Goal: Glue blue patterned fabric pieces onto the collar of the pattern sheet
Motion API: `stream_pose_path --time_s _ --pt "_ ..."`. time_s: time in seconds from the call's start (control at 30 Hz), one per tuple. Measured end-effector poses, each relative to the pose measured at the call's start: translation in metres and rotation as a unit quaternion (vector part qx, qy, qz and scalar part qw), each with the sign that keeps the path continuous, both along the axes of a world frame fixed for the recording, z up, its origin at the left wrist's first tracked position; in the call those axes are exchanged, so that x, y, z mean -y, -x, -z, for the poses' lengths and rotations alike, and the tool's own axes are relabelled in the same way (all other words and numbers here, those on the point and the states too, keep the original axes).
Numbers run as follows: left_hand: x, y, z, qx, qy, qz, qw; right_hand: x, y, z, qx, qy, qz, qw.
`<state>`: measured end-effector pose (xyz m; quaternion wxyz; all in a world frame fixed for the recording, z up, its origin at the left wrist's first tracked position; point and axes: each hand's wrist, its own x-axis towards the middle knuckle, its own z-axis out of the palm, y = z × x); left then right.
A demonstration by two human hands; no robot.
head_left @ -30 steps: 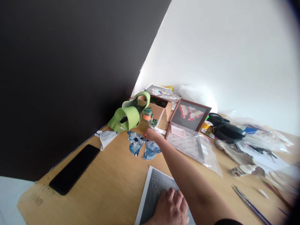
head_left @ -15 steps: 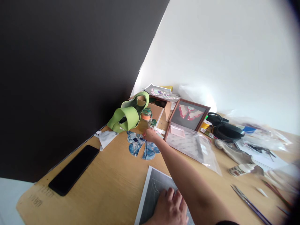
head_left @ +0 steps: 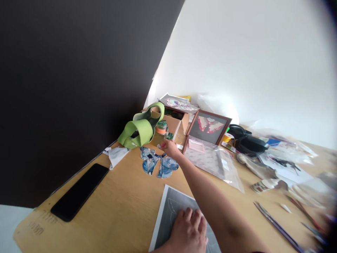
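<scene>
My left hand (head_left: 188,228) lies flat on a dark grey printed sheet (head_left: 164,211) with a white border and pale outline drawing. My right hand (head_left: 170,147) is stretched out across the table, its fingers pinched together. A small whitish piece (head_left: 158,146) shows at its fingertips, too small to name. Just below that hand lies a blue and white patterned collar-shaped cutout (head_left: 150,162). A jar with an orange band and green top (head_left: 161,128) stands right behind the fingers.
Left are a black phone (head_left: 80,191), white cloth (head_left: 117,156) and green ribbon roll (head_left: 140,131). Behind stand a cardboard box (head_left: 171,123) and framed collar picture (head_left: 209,127). Right lie a plastic sleeve (head_left: 213,160), white bottle (head_left: 264,185) and tweezers-like metal tool (head_left: 276,225).
My right hand has lifted slightly back from the blue cutout, and a whitish piece now shows at its fingertips. My left hand stays on the sheet. The view has shifted a little.
</scene>
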<state>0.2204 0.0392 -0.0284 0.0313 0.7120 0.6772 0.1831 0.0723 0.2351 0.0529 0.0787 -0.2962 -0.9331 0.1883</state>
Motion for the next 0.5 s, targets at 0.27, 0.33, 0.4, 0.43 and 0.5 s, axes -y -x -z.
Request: stream_pose_path --time_s 0.27,0.33,0.4,0.43,0.5 --pt "0.014 0.0 -0.009 0.008 0.015 -0.02 1.0 0.007 -0.13 -0.053 -0.138 0.128 0.001 0.982" --pt "0.014 0.0 -0.008 0.002 0.009 -0.016 1.0 0.018 -0.18 -0.053 -0.182 0.21 -0.015 0.96" --pt "0.013 0.001 -0.009 0.004 0.005 -0.011 1.0 0.033 -0.226 -0.043 -0.177 0.25 0.005 0.952" --pt "0.012 0.002 -0.01 0.006 0.004 -0.009 1.0 0.042 -0.247 -0.034 -0.155 0.256 0.017 0.954" --pt "0.011 0.003 -0.013 0.013 0.006 -0.005 1.0 0.058 -0.279 -0.014 -0.108 0.252 0.045 0.961"
